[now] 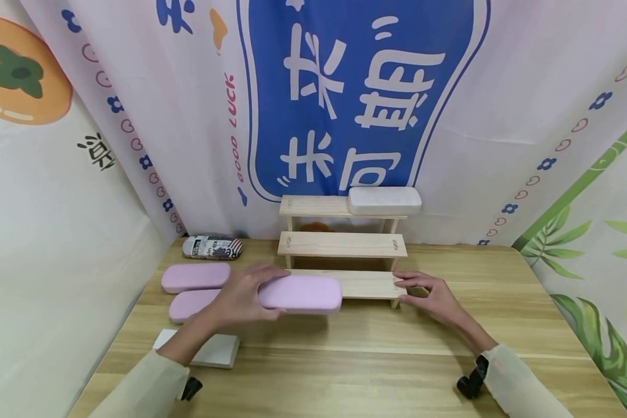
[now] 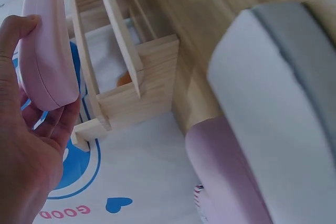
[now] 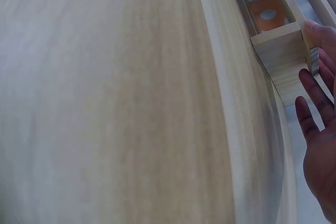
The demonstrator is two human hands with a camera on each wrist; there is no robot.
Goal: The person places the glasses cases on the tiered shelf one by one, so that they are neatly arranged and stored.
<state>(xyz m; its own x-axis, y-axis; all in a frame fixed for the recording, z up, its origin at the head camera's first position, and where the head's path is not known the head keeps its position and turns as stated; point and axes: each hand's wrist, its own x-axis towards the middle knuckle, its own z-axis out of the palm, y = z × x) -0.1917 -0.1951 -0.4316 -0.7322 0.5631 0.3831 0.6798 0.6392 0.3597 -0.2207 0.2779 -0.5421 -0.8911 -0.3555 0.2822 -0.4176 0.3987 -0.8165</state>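
My left hand grips a pink-lilac glasses case by its left end, thumb on one side and fingers on the other. The case is in front of the lowest step of a three-tier wooden stand; whether it touches the board cannot be told. A seam runs along the case in the left wrist view. With thumb and fingers, my right hand holds the right end of the lowest step, and the right wrist view shows the thumb at the board's edge. A white glasses case lies on the top step.
Two more lilac cases lie at the table's left, partly behind my left hand. Behind them is a case printed with letters and stripes. A white case lies nearer, under my left forearm. Printed curtain hangs behind the stand.
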